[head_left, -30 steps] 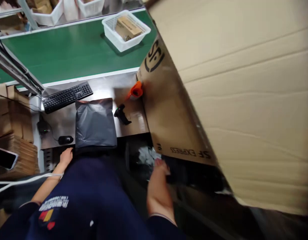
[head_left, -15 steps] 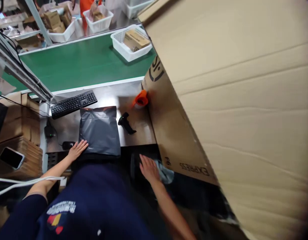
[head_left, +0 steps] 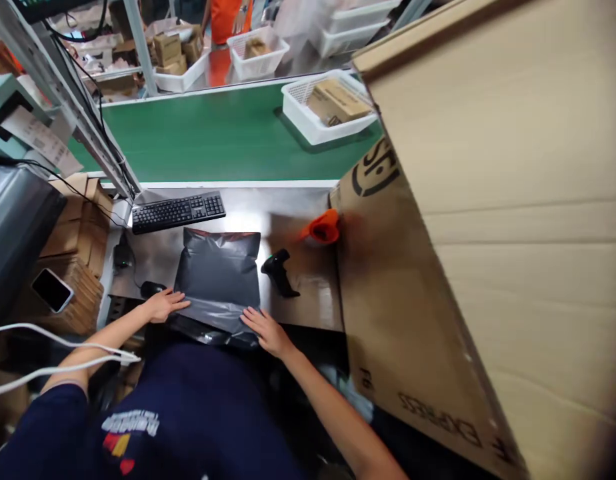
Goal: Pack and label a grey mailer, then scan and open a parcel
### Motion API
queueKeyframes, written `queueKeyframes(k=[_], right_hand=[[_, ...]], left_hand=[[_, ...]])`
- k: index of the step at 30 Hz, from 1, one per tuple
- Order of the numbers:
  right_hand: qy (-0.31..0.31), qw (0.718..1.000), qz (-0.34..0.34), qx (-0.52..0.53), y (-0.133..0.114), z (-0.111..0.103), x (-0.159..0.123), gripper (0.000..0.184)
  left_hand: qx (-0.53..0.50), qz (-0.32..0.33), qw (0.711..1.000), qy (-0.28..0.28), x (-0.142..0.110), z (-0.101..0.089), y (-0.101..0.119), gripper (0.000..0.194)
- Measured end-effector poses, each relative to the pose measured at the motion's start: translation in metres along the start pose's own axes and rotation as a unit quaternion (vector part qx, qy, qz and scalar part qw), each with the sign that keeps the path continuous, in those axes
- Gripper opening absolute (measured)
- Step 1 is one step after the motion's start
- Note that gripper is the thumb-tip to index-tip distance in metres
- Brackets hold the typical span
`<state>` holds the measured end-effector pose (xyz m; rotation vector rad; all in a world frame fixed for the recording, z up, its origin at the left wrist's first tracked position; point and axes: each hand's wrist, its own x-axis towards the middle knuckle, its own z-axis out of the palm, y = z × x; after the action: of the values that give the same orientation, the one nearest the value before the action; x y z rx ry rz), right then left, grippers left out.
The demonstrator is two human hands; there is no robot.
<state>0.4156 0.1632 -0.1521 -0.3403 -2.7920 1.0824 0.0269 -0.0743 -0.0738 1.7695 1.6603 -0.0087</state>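
A dark grey plastic mailing bag (head_left: 219, 270) lies flat on the metal table (head_left: 308, 303), its near edge hanging over the front. At the bag's left side rests my left hand (head_left: 164, 305), fingers stretched out. My right hand (head_left: 269, 332) touches the near right corner with fingers extended over the plastic. Neither hand is closed around anything. A black barcode scanner (head_left: 281, 273) lies right of the bag, and a black mouse (head_left: 152, 289) is just beyond my left hand.
Behind the bag is a keyboard (head_left: 178, 212). A large cardboard box (head_left: 388, 287) walls off the right, an orange tape roll (head_left: 324, 228) beside it. A white basket (head_left: 313, 127) sits on the green conveyor (head_left: 188, 143). At left, a phone (head_left: 53, 291) lies on stacked cardboard (head_left: 83, 313).
My right hand has come up from below the table edge onto the bag's near right corner. My left hand stays at the bag's left side. The camera view has shifted left.
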Motion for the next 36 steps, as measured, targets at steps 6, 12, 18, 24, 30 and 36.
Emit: queueKeyframes(k=[6,12,18,24,30,36], right_hand=[[0.199,0.929,0.220,0.222,-0.019,-0.026,0.017,0.025],[0.350,0.872,0.277,0.200,-0.013,-0.054,0.103,0.054],[0.300,0.856,0.420,0.016,-0.005,-0.084,0.166,0.054],[0.170,0.849,0.499,-0.041,0.001,-0.089,0.181,0.056],[0.127,0.848,0.509,-0.081,-0.022,-0.093,0.184,0.049],[0.124,0.937,0.258,-0.202,-0.055,-0.059,0.205,0.056]], left_hand=[[-0.315,-0.138,0.915,0.211,-0.008,-0.016,0.019,0.031],[-0.316,-0.255,0.828,0.386,0.063,-0.037,0.020,0.033],[-0.272,-0.335,0.768,0.474,0.125,-0.075,0.014,0.035],[-0.239,-0.371,0.791,0.424,0.152,-0.090,-0.010,0.032],[-0.181,-0.369,0.810,0.418,0.149,-0.082,-0.005,0.037],[-0.005,-0.189,0.906,0.378,0.171,-0.071,0.036,0.062]])
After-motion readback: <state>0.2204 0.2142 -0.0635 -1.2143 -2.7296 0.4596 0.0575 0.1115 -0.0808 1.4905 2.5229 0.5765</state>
